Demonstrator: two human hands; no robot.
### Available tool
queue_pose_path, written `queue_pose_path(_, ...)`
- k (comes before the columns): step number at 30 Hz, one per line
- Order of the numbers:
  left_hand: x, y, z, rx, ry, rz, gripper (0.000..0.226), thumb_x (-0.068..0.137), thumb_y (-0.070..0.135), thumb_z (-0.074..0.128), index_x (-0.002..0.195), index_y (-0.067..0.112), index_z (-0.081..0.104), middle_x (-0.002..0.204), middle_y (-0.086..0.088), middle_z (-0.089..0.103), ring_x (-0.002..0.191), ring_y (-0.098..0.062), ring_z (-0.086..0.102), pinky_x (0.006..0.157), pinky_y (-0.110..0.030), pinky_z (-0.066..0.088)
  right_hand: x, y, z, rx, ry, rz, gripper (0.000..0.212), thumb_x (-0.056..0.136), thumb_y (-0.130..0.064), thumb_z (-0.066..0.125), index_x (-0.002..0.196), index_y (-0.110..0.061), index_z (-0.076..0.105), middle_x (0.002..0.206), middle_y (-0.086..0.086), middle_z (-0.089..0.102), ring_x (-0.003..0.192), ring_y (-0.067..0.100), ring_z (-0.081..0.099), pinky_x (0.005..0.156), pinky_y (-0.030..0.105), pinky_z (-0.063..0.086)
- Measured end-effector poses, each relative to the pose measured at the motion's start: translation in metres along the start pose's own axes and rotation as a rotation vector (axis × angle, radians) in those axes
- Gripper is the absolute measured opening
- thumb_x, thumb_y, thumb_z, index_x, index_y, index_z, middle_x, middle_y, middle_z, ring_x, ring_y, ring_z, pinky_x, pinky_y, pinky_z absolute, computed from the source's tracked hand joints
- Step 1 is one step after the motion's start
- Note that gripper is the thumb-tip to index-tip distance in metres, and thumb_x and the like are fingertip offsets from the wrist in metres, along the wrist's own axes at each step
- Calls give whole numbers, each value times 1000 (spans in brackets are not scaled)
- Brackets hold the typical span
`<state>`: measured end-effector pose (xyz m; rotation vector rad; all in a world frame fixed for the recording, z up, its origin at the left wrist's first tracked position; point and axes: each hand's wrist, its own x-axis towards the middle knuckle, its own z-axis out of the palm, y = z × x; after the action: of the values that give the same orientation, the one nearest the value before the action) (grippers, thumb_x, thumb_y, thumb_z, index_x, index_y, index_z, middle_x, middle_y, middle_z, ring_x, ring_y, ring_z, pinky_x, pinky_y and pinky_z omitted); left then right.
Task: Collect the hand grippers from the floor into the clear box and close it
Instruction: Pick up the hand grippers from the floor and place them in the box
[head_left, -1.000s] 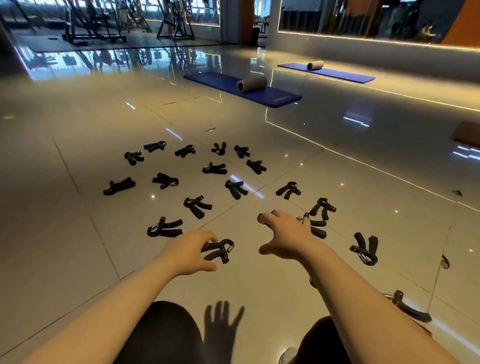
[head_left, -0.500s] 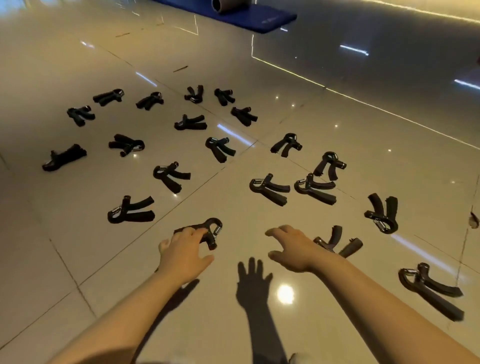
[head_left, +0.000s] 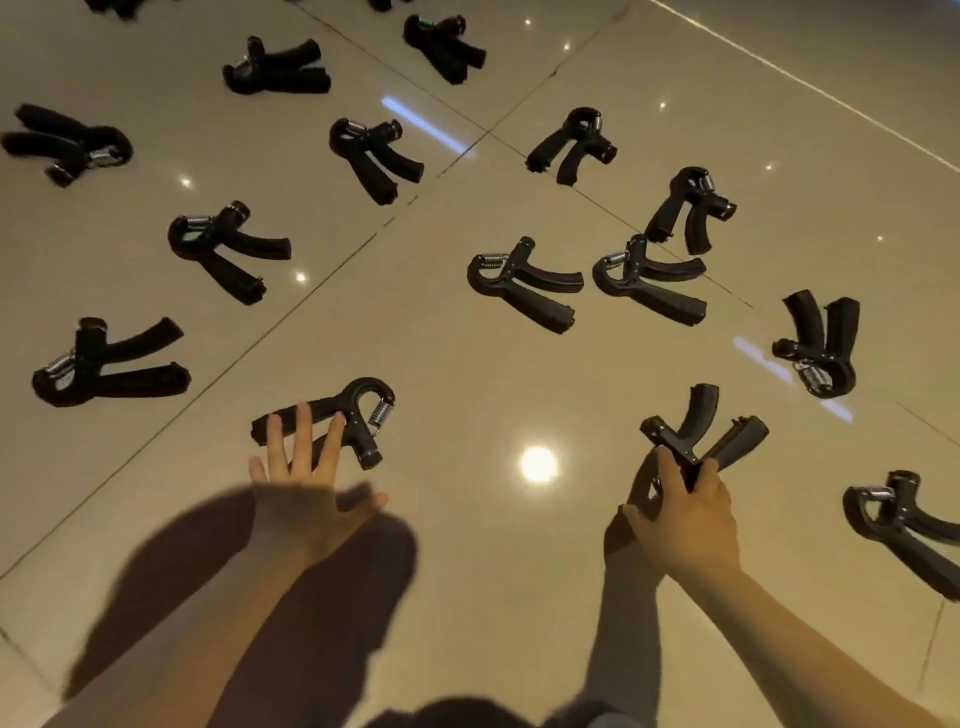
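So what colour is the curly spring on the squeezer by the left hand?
Shiny silver, on the black hand gripper the left hand is reaching for; the head view shows it.

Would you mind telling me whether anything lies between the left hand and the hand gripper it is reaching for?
Nothing visible does. The left hand has straight fingers already over the handles of the nearest hand gripper, with only bare floor around. The neighbouring grippers lie apart from it.

Hand grippers (head_left: 522, 283): matt black plastic handles, shiny metal springs. Floor (head_left: 467, 597): glossy smooth beige tile, mirror-like reflections.
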<state>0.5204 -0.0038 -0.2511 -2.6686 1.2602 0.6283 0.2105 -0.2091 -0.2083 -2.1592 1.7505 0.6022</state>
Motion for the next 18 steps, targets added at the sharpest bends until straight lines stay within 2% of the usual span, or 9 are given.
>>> queue_pose_path(2,1,0,8,-41,-26,4,110,64,92,8,148,22,15,157,-16,2,141,-43,-5,100,-68,22,2,-12,4,-30,-5,9,82,86,-46,57,149,-22,11,149,26,11,134,41,22,105,43,36)
queue_pose_path(6,2,-1,14,-106,72,20,106,63,92,15,147,27,10,156,-11,-1,141,-37,-13,107,-64,7,3,-30,8,-120,0,-14,85,88,-46,53,150,-17,4,148,33,8,132,44,23,106,41,31)
queue_pose_path(8,2,-2,17,-123,93,17,107,62,91,21,148,29,5,157,-8,-7,141,-31,-22,109,-61,0,-1,-40,10,-157,-10,-43,87,88,-48,51,150,-16,-1,148,34,5,133,44,21,108,41,30)
queue_pose_path(10,3,-3,19,-129,113,3,108,61,88,28,148,29,5,157,-5,-12,139,-27,-28,110,-59,-2,-6,-53,11,-176,-14,-87,87,88,-50,50,149,-17,-3,148,36,4,134,44,20,109,42,29)
queue_pose_path(12,3,-2,18,-113,105,-8,110,58,87,28,149,29,6,156,-5,-12,140,-28,-26,110,-60,0,-11,-67,10,-207,-20,-140,87,88,-52,49,149,-19,-4,147,37,4,133,45,21,108,42,28)
queue_pose_path(15,2,4,8,-64,22,-49,111,61,90,29,148,33,-10,155,-5,-23,139,-31,-26,110,-61,3,-21,-86,11,-225,-41,-227,85,89,-51,48,148,-21,-4,147,38,6,133,45,23,107,42,28)
queue_pose_path(18,-7,14,-1,18,-91,-112,103,72,82,37,144,36,-22,152,-2,-32,140,-31,-25,113,-57,1,-36,-101,18,-232,-50,-327,84,89,-49,50,148,-21,-4,148,37,5,134,44,23,107,41,28)
